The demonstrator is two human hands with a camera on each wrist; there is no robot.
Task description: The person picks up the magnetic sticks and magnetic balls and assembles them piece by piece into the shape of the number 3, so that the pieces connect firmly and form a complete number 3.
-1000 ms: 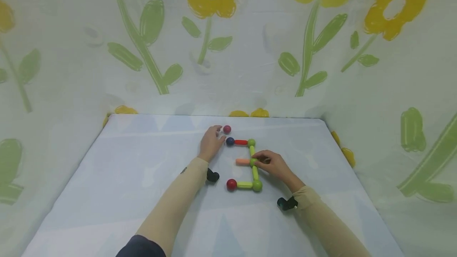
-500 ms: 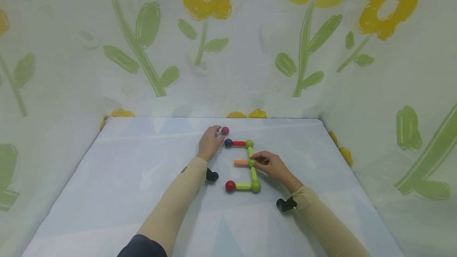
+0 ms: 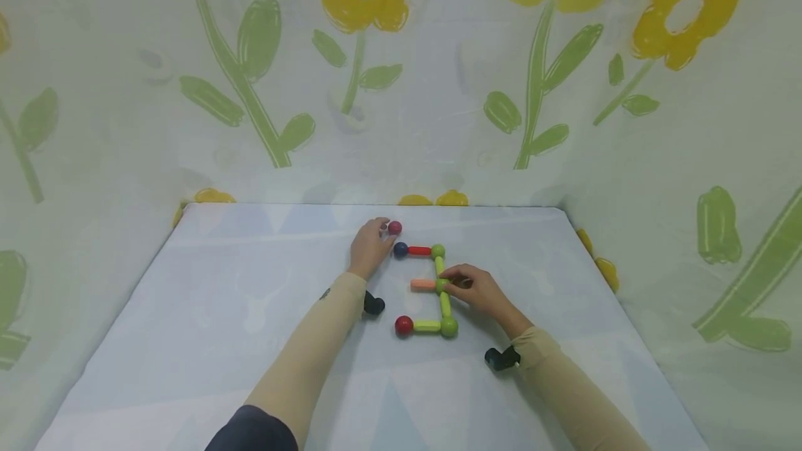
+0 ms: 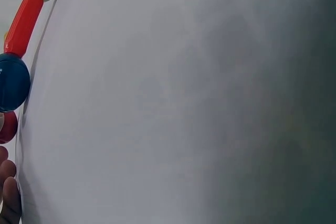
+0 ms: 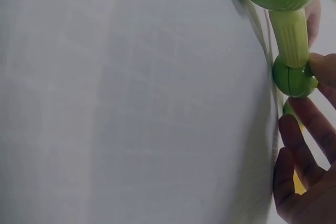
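My right hand (image 3: 477, 289) pinches the middle green ball (image 5: 295, 80) of a ball-and-rod construction between thumb and forefinger. Green rods join this ball to the far green ball (image 3: 438, 251) and the near green ball (image 3: 448, 327). A red rod (image 3: 419, 251) leads left to a dark blue ball (image 3: 401, 250). Leftward from the middle sticks an orange rod (image 3: 422, 285) with a bare end. At the near side a green rod (image 3: 427, 326) ends in a red ball (image 3: 404, 326). My left hand (image 3: 370, 248) reaches beside a loose pinkish-red ball (image 3: 395, 227), fingers loosely bent; contact is unclear.
The pieces lie on a white table (image 3: 188, 312) with a pale pattern. A flower-print curtain (image 3: 426, 131) surrounds its back and sides. Black wrist cameras (image 3: 501, 359) hang under both forearms, close above the tabletop.
My left hand has edged slightly closer to the loose pinkish-red ball. The right hand keeps its pinch on the middle green ball, and the construction stays put.
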